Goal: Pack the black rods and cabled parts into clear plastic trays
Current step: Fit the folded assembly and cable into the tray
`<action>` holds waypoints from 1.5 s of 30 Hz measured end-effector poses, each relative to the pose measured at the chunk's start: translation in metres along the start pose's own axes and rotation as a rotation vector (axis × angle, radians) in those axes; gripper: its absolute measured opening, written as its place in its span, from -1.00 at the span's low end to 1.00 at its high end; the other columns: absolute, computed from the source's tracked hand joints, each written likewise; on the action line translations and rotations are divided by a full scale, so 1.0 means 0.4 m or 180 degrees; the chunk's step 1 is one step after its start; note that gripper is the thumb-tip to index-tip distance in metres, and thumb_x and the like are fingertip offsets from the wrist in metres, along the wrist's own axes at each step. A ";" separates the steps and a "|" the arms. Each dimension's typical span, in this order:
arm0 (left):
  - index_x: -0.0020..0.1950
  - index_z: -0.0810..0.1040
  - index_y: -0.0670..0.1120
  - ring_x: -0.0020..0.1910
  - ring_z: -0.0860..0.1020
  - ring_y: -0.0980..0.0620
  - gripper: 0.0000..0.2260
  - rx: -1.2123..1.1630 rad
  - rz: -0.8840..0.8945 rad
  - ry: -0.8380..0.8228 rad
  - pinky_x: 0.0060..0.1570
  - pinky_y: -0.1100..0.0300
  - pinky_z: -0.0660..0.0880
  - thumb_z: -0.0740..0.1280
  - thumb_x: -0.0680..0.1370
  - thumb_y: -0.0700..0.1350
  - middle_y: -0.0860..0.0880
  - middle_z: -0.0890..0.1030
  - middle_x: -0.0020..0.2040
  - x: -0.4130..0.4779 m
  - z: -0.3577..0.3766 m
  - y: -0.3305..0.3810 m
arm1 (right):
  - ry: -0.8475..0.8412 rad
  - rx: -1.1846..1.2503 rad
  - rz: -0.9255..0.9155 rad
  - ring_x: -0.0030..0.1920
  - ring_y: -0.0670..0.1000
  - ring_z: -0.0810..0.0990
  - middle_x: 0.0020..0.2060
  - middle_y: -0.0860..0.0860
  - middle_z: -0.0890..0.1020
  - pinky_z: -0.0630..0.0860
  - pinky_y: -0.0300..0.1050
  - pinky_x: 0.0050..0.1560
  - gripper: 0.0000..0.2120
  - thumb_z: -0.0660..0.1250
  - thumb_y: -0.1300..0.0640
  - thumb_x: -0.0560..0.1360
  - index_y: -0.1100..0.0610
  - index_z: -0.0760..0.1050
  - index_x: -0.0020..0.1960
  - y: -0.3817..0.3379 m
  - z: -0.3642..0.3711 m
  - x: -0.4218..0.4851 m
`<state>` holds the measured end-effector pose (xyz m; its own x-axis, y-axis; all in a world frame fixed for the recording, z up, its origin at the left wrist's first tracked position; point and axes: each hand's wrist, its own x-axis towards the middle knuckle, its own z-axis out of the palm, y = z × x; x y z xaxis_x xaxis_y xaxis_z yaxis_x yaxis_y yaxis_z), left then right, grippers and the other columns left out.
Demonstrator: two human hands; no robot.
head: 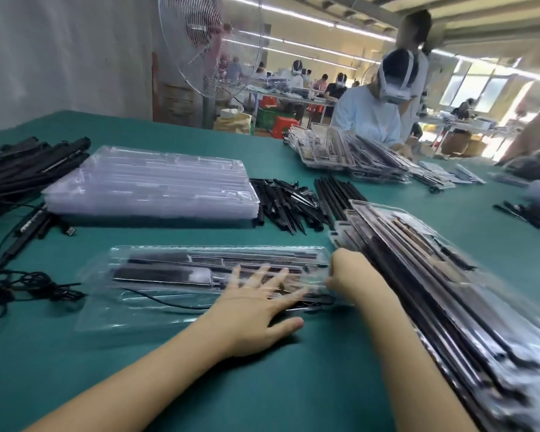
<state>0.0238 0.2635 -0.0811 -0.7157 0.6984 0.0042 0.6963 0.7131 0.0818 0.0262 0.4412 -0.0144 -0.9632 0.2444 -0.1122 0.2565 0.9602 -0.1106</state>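
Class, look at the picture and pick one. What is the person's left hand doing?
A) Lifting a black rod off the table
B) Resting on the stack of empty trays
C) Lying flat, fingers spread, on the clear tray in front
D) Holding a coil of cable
C: the left hand lies with straight, spread fingers on the clear tray nearest the person, while the stack of empty trays sits farther back, away from it.

Glossy clear plastic tray (156, 313) holds matt black rods (156, 273) on matt green tabletop (325, 385).
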 end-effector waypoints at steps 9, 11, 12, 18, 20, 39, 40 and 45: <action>0.54 -0.25 0.09 0.52 -0.27 0.03 -0.39 0.0228 0.0150 0.0208 0.36 0.16 -0.39 -0.10 0.58 0.28 -0.05 -0.20 0.56 -0.040 0.004 0.014 | 0.0214 0.0722 -0.0080 -0.13 0.02 0.48 -0.12 0.11 0.59 0.28 -0.18 -0.23 -0.83 0.35 0.07 0.51 0.16 0.43 -0.13 0.050 0.040 -0.024; 0.55 -0.21 -0.02 0.52 -0.25 0.03 -0.37 0.0245 0.0132 0.0175 0.39 0.18 -0.35 -0.09 0.60 0.25 -0.06 -0.17 0.56 -0.043 -0.007 0.017 | 0.0326 0.0693 -0.0099 -0.08 0.04 0.49 -0.05 0.12 0.60 0.26 -0.18 -0.21 -0.83 0.34 0.08 0.52 0.16 0.42 -0.12 0.049 0.048 -0.023; 0.56 -0.19 -0.05 0.52 -0.25 0.04 -0.36 0.0254 0.0178 0.0169 0.40 0.19 -0.35 -0.09 0.60 0.24 -0.06 -0.16 0.56 -0.050 -0.023 0.018 | 0.0350 0.0688 -0.0099 -0.07 0.04 0.49 -0.04 0.13 0.60 0.26 -0.17 -0.21 -0.83 0.34 0.08 0.52 0.16 0.41 -0.13 0.050 0.051 -0.022; 0.29 0.55 0.07 0.32 0.41 0.25 -0.50 0.0314 0.1106 0.0691 0.34 0.31 0.29 -0.13 0.63 0.10 0.13 0.52 0.30 -0.192 -0.067 0.014 | 0.0353 0.0545 -0.0192 -0.03 0.10 0.51 -0.05 0.11 0.52 0.31 -0.14 -0.16 -0.81 0.31 0.06 0.54 0.15 0.36 -0.13 0.056 0.066 -0.016; 0.15 0.61 0.14 0.20 0.47 0.38 -0.62 -0.0427 0.1350 0.0672 0.16 0.39 0.42 0.00 0.63 0.08 0.26 0.58 0.17 -0.236 -0.082 0.026 | 0.0422 0.0497 -0.0246 -0.07 0.09 0.49 -0.11 0.06 0.45 0.29 -0.14 -0.17 -0.81 0.31 0.06 0.54 0.14 0.35 -0.13 0.058 0.073 -0.015; 0.33 -0.41 0.46 0.47 -0.36 0.12 -0.54 0.0228 -0.0011 0.0181 0.38 -0.03 -0.39 -0.29 0.48 0.35 0.24 -0.31 0.48 -0.100 -0.014 -0.074 | 0.0679 0.1112 -0.0425 0.38 0.13 0.24 0.36 0.11 0.32 0.17 -0.15 0.30 -0.72 0.31 0.03 0.52 -0.01 0.53 0.23 0.042 0.100 -0.072; 0.32 -0.41 0.48 0.47 -0.36 0.12 -0.55 0.0228 0.0032 0.0163 0.38 -0.02 -0.39 -0.30 0.47 0.35 0.25 -0.32 0.48 -0.100 -0.019 -0.083 | 0.0701 0.1119 -0.0211 0.36 0.15 0.25 0.35 0.15 0.34 0.20 -0.15 0.27 -0.68 0.31 0.02 0.53 0.03 0.50 0.26 0.046 0.099 -0.074; 0.28 -0.47 0.49 0.42 -0.45 0.15 -0.54 0.0283 0.0055 0.0036 0.32 0.06 -0.46 -0.38 0.41 0.36 0.31 -0.41 0.42 -0.120 -0.025 -0.119 | 0.0337 0.1372 0.0369 0.03 0.15 0.54 0.01 0.19 0.58 0.43 -0.07 -0.05 -0.65 0.30 0.02 0.53 0.28 0.45 0.14 0.053 0.101 -0.061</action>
<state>0.0245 0.1957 -0.0754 -0.7038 0.7102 0.0163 0.7102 0.7040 -0.0071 0.0584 0.4500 -0.0539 -0.9233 0.3808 -0.0492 0.3517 0.7873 -0.5065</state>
